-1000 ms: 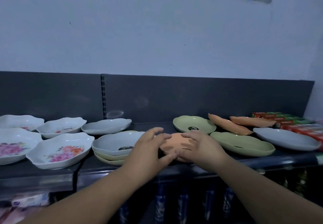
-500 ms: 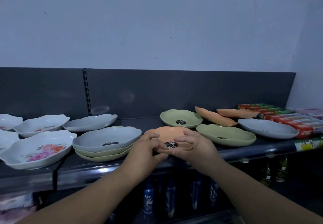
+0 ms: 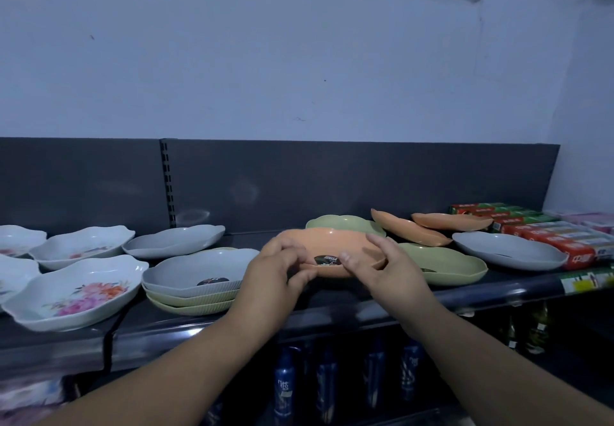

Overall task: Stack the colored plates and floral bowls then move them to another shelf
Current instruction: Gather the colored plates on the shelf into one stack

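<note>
Both hands hold an orange plate (image 3: 329,243) just above the shelf's front: my left hand (image 3: 274,271) grips its left rim, my right hand (image 3: 377,267) its near right rim. To its left stands a stack of a grey plate (image 3: 196,267) on two green plates (image 3: 191,304). A green plate (image 3: 448,266) lies right of the held one, another green plate (image 3: 339,223) behind it. Two orange plates (image 3: 407,231) (image 3: 450,221) and a grey plate (image 3: 508,251) lie further right. White floral bowls (image 3: 78,289) (image 3: 79,246) fill the left end, with a grey plate (image 3: 174,241) behind.
Red and green boxes (image 3: 545,234) line the shelf's right end. The dark shelf (image 3: 332,312) has a metal front edge and a dark back panel. Blue spray cans (image 3: 284,385) and bottles stand on the level below.
The orange plate has come up off the shelf in both hands, tilted toward me. The stacks and other dishes have not moved.
</note>
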Available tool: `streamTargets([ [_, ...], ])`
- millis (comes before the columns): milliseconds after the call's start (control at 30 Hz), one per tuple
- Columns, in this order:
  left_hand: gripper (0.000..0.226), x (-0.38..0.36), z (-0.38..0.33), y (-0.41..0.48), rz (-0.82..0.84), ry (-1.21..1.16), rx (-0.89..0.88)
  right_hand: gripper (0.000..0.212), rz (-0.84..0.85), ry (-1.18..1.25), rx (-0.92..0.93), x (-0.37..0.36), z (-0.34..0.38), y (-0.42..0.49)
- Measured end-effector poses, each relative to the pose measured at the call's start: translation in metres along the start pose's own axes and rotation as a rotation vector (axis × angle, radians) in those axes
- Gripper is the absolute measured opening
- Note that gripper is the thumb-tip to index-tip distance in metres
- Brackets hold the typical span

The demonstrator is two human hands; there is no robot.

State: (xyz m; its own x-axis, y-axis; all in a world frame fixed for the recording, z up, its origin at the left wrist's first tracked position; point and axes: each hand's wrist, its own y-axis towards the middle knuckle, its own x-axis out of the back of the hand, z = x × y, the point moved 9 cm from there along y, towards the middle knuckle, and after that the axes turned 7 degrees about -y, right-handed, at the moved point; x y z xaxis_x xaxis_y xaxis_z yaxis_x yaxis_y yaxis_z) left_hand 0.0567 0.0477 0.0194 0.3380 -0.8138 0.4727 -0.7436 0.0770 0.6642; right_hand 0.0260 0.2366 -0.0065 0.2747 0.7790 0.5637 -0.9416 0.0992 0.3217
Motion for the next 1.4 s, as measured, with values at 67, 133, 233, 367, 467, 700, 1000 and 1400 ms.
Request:
streamTargets([
  [67,0.012,0.007,-0.002,0.002,-0.015,-0.009,-0.030,0.090,0.008,0.082,-0.009,-0.002,0.004,0.002],
  [133,0.014,0.016,-0.001,0.002,-0.029,-0.007,-0.027,0.103,0.017,0.150,-0.027,-0.006,0.009,0.004],
  [233,0.013,0.034,0.001,0.000,-0.069,0.004,-0.006,0.107,0.037,0.228,-0.015,-0.015,0.023,0.006],
  [367,0.024,0.066,0.008,-0.007,-0.136,-0.003,0.031,0.121,0.097,0.218,0.015,-0.036,0.045,0.005],
  [467,0.025,0.089,0.020,-0.014,-0.143,-0.014,0.077,0.111,0.166,0.175,0.035,-0.054,0.062,-0.001],
  [700,0.022,0.127,0.055,-0.038,-0.188,0.062,0.206,0.090,0.285,0.104,0.072,-0.096,0.086,-0.015],
  [1000,0.027,0.137,0.079,-0.044,-0.242,0.092,0.287,0.081,0.294,-0.021,0.104,-0.124,0.094,-0.015],
  [1400,0.028,0.137,0.092,-0.048,-0.193,0.144,0.357,0.076,0.411,-0.133,0.178,-0.141,0.088,-0.014],
])
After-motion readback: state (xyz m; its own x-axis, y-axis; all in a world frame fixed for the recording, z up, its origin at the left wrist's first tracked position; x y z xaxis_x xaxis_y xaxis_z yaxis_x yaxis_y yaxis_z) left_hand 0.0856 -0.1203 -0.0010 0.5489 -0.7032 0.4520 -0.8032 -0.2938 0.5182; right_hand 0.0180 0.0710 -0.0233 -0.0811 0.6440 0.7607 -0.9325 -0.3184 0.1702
